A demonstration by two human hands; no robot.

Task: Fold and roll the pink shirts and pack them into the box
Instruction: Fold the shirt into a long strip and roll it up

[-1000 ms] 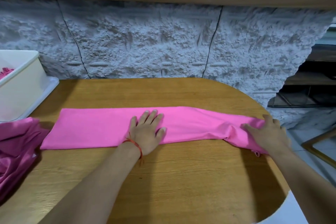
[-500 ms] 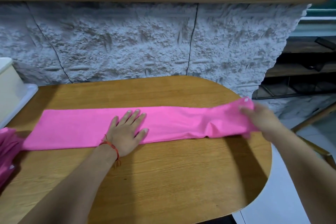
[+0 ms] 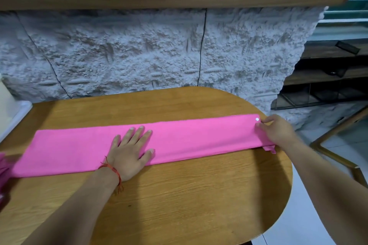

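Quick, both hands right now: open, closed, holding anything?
Left hand: open, pressing flat on the folded pink shirt.
Right hand: closed, pinching the shirt's right end.

Head view. A pink shirt (image 3: 199, 137), folded into a long narrow band, is lying across the oval wooden table (image 3: 179, 205) from its left side to its right edge. The left hand (image 3: 129, 153), wearing a red thread bracelet (image 3: 113, 171), is pressing flat on the middle of the band with fingers spread. The right hand (image 3: 278, 131) is pinching the band's right end just beside a white button (image 3: 257, 119). A second pink garment (image 3: 3, 169) is showing at the left edge, touching the band's left end, and part of a white box (image 3: 6, 105) is standing behind it. A rough stone wall (image 3: 139, 49) is rising behind the table.
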